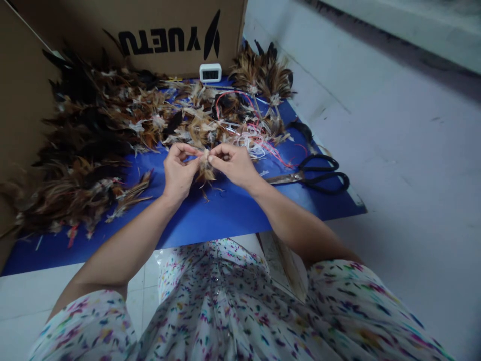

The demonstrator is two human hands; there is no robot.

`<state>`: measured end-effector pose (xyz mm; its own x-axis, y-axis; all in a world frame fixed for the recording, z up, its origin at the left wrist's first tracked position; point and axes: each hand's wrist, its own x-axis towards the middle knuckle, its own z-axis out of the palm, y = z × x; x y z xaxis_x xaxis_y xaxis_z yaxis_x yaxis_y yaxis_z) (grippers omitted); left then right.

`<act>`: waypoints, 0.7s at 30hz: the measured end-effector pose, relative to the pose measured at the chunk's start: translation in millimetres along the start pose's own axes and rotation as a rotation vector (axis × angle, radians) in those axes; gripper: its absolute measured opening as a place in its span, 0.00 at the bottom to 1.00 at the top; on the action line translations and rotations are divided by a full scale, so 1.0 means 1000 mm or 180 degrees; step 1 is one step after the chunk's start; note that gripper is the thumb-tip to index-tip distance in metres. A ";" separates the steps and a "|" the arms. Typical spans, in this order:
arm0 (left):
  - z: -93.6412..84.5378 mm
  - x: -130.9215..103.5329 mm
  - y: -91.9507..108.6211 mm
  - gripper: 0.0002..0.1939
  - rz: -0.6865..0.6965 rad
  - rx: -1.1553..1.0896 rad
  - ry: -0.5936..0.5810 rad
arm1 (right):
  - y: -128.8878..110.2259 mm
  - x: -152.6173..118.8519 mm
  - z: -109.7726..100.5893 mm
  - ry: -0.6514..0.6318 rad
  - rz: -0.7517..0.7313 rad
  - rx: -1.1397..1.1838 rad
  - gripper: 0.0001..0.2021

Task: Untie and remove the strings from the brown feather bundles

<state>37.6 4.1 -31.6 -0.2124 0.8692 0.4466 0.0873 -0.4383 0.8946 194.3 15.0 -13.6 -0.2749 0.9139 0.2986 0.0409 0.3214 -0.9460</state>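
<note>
Near the middle of the blue table surface [210,215], a small bunch of brown feathers [206,173] hangs between my hands, its pale upper end pinched by the fingertips. My left hand [180,170] is closed on it from the left, thumb and forefinger together. From the right, my right hand [233,163] pinches the same end, and the fingertips of both hands nearly touch. Just beyond my right hand lies a tangle of white and pink ties [255,143]. Black-handled scissors [300,176] rest to the right, their blades partly hidden by my right wrist.
Piles of brown and black feathers [86,135] cover the left and back. A white digital clock [211,73] stands before a cardboard box [165,25]. More feather bunches [263,75] sit at the back right, beside a pale wall [394,150].
</note>
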 end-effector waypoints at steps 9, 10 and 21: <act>-0.003 0.002 -0.002 0.24 0.0174 0.0276 -0.0054 | 0.003 0.000 -0.003 -0.0139 -0.0005 0.0084 0.13; -0.003 0.002 -0.002 0.24 0.0173 0.0265 -0.0062 | 0.003 0.000 -0.003 -0.0141 -0.0035 0.0051 0.13; -0.002 -0.001 -0.003 0.26 0.0099 0.0147 -0.0137 | -0.005 -0.003 -0.007 0.0021 -0.0749 -0.0968 0.07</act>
<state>35.3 4.6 -35.0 -0.1671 0.8647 0.4738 0.1382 -0.4552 0.8796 201.7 12.5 -8.8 -0.3045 0.8077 0.5049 0.2608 0.5805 -0.7713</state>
